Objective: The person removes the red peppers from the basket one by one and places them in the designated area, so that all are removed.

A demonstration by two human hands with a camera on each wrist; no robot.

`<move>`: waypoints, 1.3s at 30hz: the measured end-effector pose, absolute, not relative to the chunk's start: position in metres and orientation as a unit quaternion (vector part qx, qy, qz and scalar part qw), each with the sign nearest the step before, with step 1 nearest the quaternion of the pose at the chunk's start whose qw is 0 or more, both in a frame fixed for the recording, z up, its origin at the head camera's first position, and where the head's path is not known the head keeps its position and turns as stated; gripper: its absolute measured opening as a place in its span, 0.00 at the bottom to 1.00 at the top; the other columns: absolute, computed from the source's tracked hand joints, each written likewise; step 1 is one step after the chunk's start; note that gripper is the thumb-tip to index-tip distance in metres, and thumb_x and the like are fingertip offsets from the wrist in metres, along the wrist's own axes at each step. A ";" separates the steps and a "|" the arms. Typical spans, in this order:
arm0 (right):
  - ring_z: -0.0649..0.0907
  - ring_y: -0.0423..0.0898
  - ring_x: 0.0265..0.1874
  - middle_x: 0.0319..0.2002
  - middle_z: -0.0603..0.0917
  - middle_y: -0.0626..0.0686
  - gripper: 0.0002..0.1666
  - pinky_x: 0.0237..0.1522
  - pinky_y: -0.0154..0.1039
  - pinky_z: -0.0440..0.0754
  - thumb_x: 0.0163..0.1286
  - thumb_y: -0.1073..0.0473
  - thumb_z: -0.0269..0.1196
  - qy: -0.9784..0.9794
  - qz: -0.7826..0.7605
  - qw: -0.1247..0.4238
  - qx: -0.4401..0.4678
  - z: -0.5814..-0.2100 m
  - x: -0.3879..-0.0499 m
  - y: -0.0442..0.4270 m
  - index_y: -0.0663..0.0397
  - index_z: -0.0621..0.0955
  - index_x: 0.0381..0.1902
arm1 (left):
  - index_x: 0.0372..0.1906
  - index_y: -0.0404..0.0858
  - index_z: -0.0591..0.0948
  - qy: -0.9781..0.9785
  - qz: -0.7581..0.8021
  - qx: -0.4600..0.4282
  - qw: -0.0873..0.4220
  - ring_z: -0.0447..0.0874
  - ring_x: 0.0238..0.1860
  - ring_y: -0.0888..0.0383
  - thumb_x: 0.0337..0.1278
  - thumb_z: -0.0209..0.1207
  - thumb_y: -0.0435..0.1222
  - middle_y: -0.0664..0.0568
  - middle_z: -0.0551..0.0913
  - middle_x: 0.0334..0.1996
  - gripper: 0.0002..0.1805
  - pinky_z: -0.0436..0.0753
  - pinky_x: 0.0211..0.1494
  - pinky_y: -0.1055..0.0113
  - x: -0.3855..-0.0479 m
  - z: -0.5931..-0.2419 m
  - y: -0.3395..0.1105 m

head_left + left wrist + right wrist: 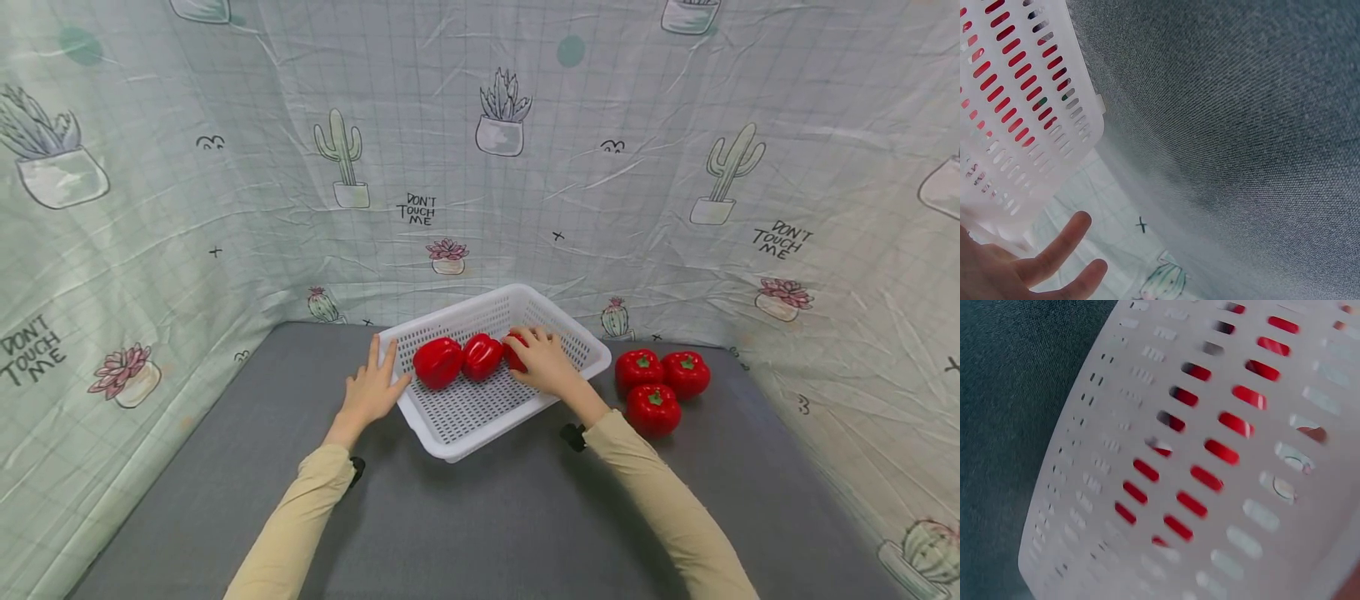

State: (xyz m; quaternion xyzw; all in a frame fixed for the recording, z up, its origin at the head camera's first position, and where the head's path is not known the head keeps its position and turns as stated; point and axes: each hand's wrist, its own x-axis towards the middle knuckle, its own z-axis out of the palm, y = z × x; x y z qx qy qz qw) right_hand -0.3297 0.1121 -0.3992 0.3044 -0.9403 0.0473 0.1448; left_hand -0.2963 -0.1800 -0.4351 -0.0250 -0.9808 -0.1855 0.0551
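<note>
A white slotted plastic basket [450,446] holds a row of red bell peppers: a left one [438,363], a middle one [482,357] and a right one [513,360]. My right hand [549,367] reaches over the near right rim, with its fingers bent over the right pepper and partly hiding it. My left hand [369,395] is at the basket's left end, fingers spread and fairly straight, thumb by the rim. In the left wrist view, fingers of the left hand [1041,269] extend beside the basket wall [1085,119]. Red shows through the slots of the basket wall [1210,506] in the right wrist view.
Three more red bell peppers [655,410] stand clustered on the grey tabletop [465,533], right of the basket, near my right forearm. A cactus-print cloth [420,275] hangs behind the table and along its sides.
</note>
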 end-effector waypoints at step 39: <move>0.61 0.57 0.62 0.65 0.60 0.57 0.47 0.58 0.62 0.59 0.46 0.51 0.69 -0.955 -0.025 0.039 0.293 -0.428 -0.355 0.065 0.42 0.62 0.64 | 0.70 0.40 0.47 -0.982 -0.182 -0.025 0.052 0.65 0.55 0.29 0.58 0.45 0.51 0.38 0.35 0.70 0.39 0.58 0.53 0.31 -0.297 -0.435 -0.180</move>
